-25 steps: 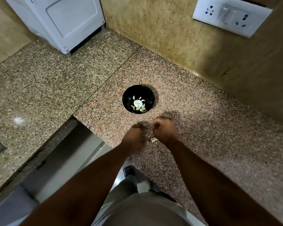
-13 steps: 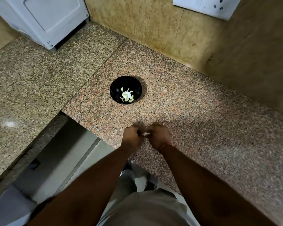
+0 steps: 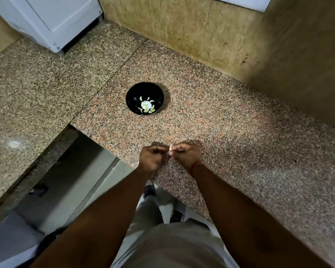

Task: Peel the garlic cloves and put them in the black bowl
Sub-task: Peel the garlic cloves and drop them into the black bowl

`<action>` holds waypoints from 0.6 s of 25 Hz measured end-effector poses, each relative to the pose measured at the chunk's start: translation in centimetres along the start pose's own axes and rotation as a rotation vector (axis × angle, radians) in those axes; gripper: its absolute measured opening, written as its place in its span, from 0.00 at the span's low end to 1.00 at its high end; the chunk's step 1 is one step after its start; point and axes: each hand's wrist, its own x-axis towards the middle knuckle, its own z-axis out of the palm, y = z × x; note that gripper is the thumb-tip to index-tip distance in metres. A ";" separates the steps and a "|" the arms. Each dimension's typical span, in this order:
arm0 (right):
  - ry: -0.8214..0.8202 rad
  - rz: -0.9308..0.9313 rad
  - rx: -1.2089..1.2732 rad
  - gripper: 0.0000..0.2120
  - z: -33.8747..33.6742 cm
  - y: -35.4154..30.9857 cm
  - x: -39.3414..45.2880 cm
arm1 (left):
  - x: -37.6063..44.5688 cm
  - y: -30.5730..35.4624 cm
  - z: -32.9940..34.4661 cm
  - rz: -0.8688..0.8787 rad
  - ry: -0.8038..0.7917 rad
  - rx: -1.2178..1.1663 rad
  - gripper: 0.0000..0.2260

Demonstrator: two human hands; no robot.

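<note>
The black bowl (image 3: pixel 144 98) stands on the speckled granite counter (image 3: pixel 230 132), holding several pale peeled garlic cloves (image 3: pixel 147 107). Nearer me, close to the counter's front edge, my left hand (image 3: pixel 152 158) and my right hand (image 3: pixel 186 154) are together with fingers curled. Between their fingertips they pinch a small pale garlic clove (image 3: pixel 170 148), mostly hidden by the fingers. Both hands sit well short of the bowl, roughly a bowl's width and a half toward me.
A white appliance (image 3: pixel 52 18) stands at the back left on the counter. A tan stone wall (image 3: pixel 201 31) rises behind and to the right. The counter has an inner corner edge (image 3: pixel 74 126) at left, with floor and my feet below.
The view has tilted down, so the bowl sits higher in the frame. My hands have come together from slightly apart and now pinch the clove between them.
</note>
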 end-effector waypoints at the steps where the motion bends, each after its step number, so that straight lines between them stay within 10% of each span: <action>1: 0.000 0.033 0.043 0.09 -0.1 0.0 0.0 | -0.1 0.1 0.0 0.020 0.004 0.005 0.07; 15: -0.084 0.112 0.027 0.09 -0.8 0.3 0.4 | -0.7 0.1 0.4 0.219 0.056 0.240 0.05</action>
